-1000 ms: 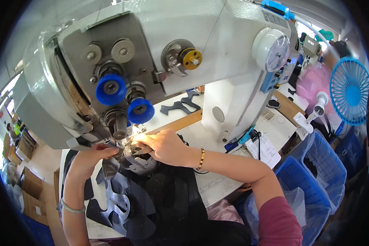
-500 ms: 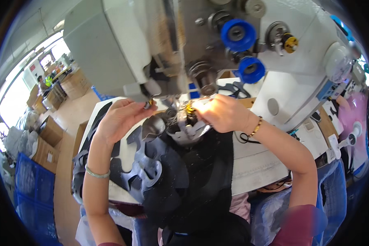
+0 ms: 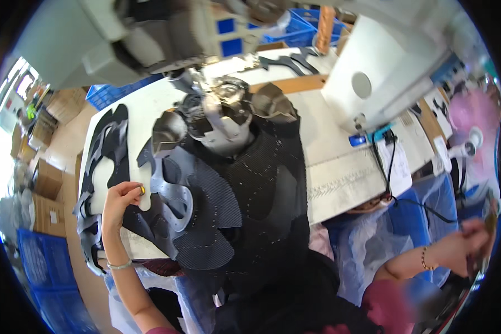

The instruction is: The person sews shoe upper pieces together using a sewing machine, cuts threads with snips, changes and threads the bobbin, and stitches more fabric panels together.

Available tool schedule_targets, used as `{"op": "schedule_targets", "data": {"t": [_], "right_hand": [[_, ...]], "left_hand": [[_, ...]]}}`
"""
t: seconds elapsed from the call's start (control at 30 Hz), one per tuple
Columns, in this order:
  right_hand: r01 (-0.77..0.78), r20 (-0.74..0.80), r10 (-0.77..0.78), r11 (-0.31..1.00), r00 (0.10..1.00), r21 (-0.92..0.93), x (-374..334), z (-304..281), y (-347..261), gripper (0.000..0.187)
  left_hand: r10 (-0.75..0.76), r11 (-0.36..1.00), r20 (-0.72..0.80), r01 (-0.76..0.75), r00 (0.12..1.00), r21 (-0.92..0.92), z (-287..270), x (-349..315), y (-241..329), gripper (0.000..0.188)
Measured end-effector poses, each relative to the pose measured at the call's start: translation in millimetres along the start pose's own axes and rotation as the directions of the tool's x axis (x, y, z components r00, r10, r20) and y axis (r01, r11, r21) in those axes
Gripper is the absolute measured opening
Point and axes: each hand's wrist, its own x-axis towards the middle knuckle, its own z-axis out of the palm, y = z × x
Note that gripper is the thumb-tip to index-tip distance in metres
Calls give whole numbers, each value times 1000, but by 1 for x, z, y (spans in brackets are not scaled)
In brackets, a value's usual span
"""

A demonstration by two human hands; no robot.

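Observation:
My left hand is closed in a pinch, low over the white table left of the grey cut pieces. Between thumb and fingertips shows a small round yellow-edged piece; its kind is unclear. My right hand is stretched far out to the right, beside a dark thing at the picture's rim; motion smears its fingers. In front of me stands a sewing machine, its metal post top bare of hands. Black mesh material hangs around the post toward my lap. A grey cut-out piece lies on its left part.
Dark cut pieces lie along the left of the white table. Plastic-lined blue crates stand below its front edge. Black cables hang at the right. Cardboard boxes and blue crates stand on the left floor.
Both hands have left the machine's needle area. My left hand came down and left, pinching a small piece; my right swung far out to the right. The view has tilted lower.

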Motion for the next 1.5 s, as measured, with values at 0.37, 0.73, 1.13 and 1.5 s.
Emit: {"op": "schedule_targets", "data": {"t": [0.37,0.73,1.13,1.5], "right_hand": [[56,572,-800,589,180,806,-143,66,-43,29],[-166,811,-535,800,236,576,-146,62,-20,41],[-353,857,-319,810,406,469,-138,92,-31,35],[-496,853,-50,795,520,350,-129,139,26,26]], "left_hand": [[70,990,-2,-70,998,124,34,22,11,20],[327,903,-124,-271,937,334,50,10,6,28],[527,728,-89,-395,845,561,53,11,-5,16],[424,845,-125,-343,897,409,44,18,-11,17]]}}
